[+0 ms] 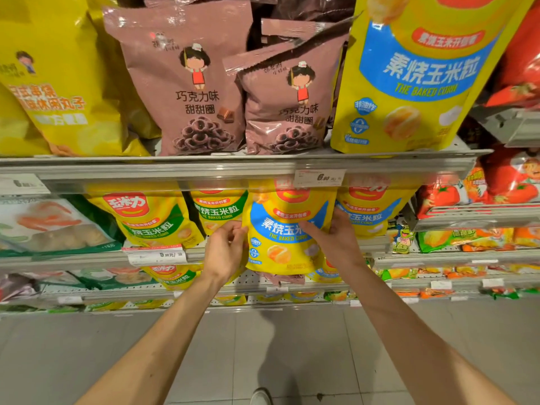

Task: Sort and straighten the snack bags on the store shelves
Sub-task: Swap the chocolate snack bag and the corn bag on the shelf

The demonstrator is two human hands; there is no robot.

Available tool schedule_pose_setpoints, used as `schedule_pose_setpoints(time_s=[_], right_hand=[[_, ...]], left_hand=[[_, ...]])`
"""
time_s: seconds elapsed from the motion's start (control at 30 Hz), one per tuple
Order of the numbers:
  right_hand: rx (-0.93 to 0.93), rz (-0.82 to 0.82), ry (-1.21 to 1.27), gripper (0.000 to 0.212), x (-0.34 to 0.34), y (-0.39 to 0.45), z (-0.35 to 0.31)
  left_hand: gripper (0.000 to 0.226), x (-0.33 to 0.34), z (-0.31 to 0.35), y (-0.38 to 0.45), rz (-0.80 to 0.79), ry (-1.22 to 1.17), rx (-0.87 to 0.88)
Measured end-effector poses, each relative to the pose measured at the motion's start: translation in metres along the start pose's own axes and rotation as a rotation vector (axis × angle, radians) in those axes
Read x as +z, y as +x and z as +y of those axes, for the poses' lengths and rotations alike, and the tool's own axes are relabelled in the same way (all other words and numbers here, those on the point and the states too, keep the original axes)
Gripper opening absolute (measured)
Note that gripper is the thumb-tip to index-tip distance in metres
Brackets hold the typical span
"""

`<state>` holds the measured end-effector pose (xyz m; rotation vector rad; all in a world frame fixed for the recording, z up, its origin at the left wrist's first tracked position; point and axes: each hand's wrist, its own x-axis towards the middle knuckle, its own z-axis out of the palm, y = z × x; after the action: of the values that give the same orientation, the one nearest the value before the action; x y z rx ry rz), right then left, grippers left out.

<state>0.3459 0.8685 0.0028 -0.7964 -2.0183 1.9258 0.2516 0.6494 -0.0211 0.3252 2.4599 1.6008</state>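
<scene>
A yellow baked-corn bag with a blue band [280,244] stands upright at the front of the middle shelf. My left hand [225,249] pinches its left edge with curled fingers. My right hand [336,238] grips its right side, thumb across the front and fingers behind. Two yellow bags with green bands [152,217] stand to its left, and another blue-band bag [368,211] to its right. On the top shelf two brown chocolate-ring bags [187,83] lean beside a large blue-band corn bag [418,71].
The top shelf rail [233,168] with a price tag [320,178] overhangs the held bag. Yellow bags [49,83] fill the upper left, red tomato-print bags [508,185] the right. Lower shelves hold more snack packs. Grey tiled floor [263,346] lies below, with a shoe tip.
</scene>
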Motion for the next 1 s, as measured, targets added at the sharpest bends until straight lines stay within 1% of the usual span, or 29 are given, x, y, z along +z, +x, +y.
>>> schedule_pose_setpoints(time_s=[0.13, 0.2, 0.33, 0.43, 0.53, 0.63, 0.73, 0.83, 0.9, 0.93, 0.97, 1.0], right_hand=[[-0.011, -0.021, -0.025, 0.048, 0.004, -0.001, 0.002], [-0.033, -0.029, -0.018, 0.050, 0.007, -0.001, 0.000], [-0.021, 0.017, 0.019, 0.051, 0.007, 0.007, -0.009], [-0.029, 0.048, 0.053, 0.041, 0.005, 0.014, -0.010], [-0.035, 0.057, 0.067, 0.032, 0.002, 0.022, -0.006], [-0.021, 0.016, 0.038, 0.034, 0.001, 0.023, 0.000], [-0.010, -0.039, -0.039, 0.021, 0.004, 0.021, 0.014], [-0.012, 0.006, -0.046, 0.024, 0.005, 0.026, 0.023], [-0.005, 0.041, -0.028, 0.036, 0.005, 0.030, 0.025], [-0.011, 0.056, -0.017, 0.039, 0.006, 0.032, 0.025], [-0.021, 0.076, -0.024, 0.040, 0.007, 0.034, 0.026], [-0.028, 0.096, -0.034, 0.040, 0.008, 0.035, 0.028]], left_hand=[[0.024, -0.005, -0.007, 0.000, 0.018, 0.012, 0.023], [0.021, -0.006, -0.011, -0.002, 0.050, 0.020, 0.024], [0.018, 0.002, -0.009, 0.003, 0.066, 0.016, -0.005], [0.017, 0.010, -0.004, 0.010, 0.066, -0.018, -0.027], [0.016, 0.015, -0.005, 0.018, 0.101, 0.016, -0.041], [0.023, 0.016, -0.005, 0.028, 0.100, 0.032, -0.045], [0.024, 0.019, -0.002, 0.033, 0.082, 0.006, -0.026], [0.024, 0.022, 0.003, 0.032, 0.071, -0.021, 0.000], [0.022, 0.022, 0.001, 0.034, 0.049, -0.032, 0.001], [0.019, 0.023, -0.002, 0.036, 0.024, -0.028, 0.002], [0.012, 0.023, -0.003, 0.035, -0.014, -0.023, -0.001], [0.010, 0.024, -0.005, 0.035, -0.057, -0.029, -0.011]])
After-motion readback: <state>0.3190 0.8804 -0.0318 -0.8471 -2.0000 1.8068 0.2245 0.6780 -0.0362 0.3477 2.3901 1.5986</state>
